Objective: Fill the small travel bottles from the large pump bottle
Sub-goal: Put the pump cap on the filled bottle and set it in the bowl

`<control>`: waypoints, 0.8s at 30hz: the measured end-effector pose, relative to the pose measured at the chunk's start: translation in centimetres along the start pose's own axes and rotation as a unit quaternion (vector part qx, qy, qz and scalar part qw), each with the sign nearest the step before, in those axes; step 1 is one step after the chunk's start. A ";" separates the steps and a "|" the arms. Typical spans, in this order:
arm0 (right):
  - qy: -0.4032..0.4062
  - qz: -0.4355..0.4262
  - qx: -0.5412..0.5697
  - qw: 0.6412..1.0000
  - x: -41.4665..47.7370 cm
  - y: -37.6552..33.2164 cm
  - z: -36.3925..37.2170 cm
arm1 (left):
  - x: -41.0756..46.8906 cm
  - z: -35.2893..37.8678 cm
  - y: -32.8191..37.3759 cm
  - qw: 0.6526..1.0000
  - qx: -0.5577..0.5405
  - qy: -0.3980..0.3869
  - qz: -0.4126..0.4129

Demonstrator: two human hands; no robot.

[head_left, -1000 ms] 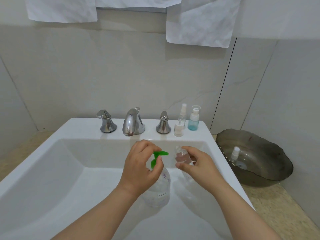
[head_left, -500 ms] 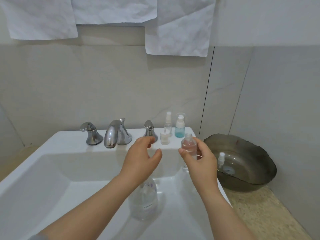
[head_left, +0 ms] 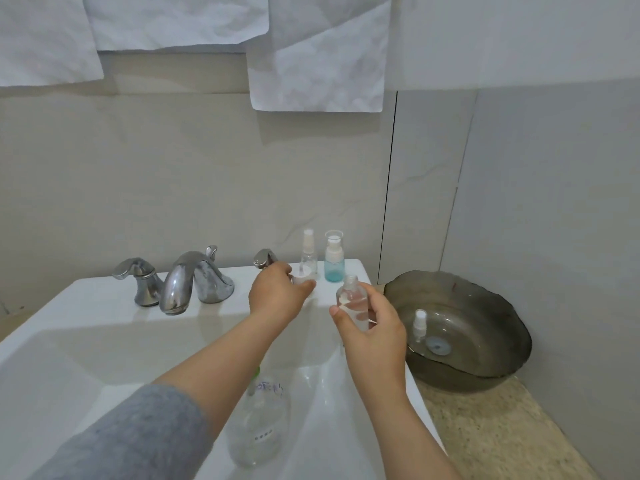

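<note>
Closure stage, seemingly: pinching small white cap [head_left: 304,279] on sink ledge [head_left: 104,299] with left hand [head_left: 277,296], gripping open-necked travel bottle [head_left: 352,301] upright in right hand [head_left: 372,336], hands apart. Leaving large pump bottle [head_left: 258,424] standing in basin, partly hidden under left forearm. Next, probably needing cap lifted across and seated squarely onto neck. Crowding the reach: tap handle [head_left: 264,258], spray bottle [head_left: 308,252] and blue-tinted bottle [head_left: 334,261] just behind cap. Sitting on worktop [head_left: 502,438]: grey bowl [head_left: 485,306] holding another small bottle [head_left: 419,323].

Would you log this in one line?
left hand: pinches small white cap; right hand: holds clear uncapped travel bottle; clear pump bottle: unheld
</note>
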State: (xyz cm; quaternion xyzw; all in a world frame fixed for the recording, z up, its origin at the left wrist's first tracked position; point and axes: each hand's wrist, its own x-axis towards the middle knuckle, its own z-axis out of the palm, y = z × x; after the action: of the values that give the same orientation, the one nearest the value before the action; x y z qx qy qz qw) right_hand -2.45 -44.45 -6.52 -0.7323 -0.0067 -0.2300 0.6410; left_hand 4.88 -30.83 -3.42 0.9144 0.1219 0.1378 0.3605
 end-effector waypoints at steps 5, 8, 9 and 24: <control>-0.001 0.000 -0.006 1.000 0.1 0.3 0.2 | -0.4 -0.1 -0.3 0.998 -0.058 0.009 0.002; -0.005 -0.005 -0.009 1.000 0.2 0.1 0.2 | -2.3 -1.2 -1.0 0.996 -0.066 -0.001 0.059; -0.006 -0.009 -0.010 1.000 0.1 0.0 0.0 | -3.0 -1.7 -1.2 0.994 -0.060 0.000 0.087; -0.193 0.020 -0.038 0.980 -2.4 -1.0 -0.2 | -10.3 -7.6 -6.2 0.939 -0.344 0.004 0.024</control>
State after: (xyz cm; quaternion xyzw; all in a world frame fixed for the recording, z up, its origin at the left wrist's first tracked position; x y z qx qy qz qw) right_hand -4.93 -43.78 -6.36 -0.7867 -0.1064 -0.0713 0.6038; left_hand -8.09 -24.99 -4.06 0.7369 0.0467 0.1834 0.6490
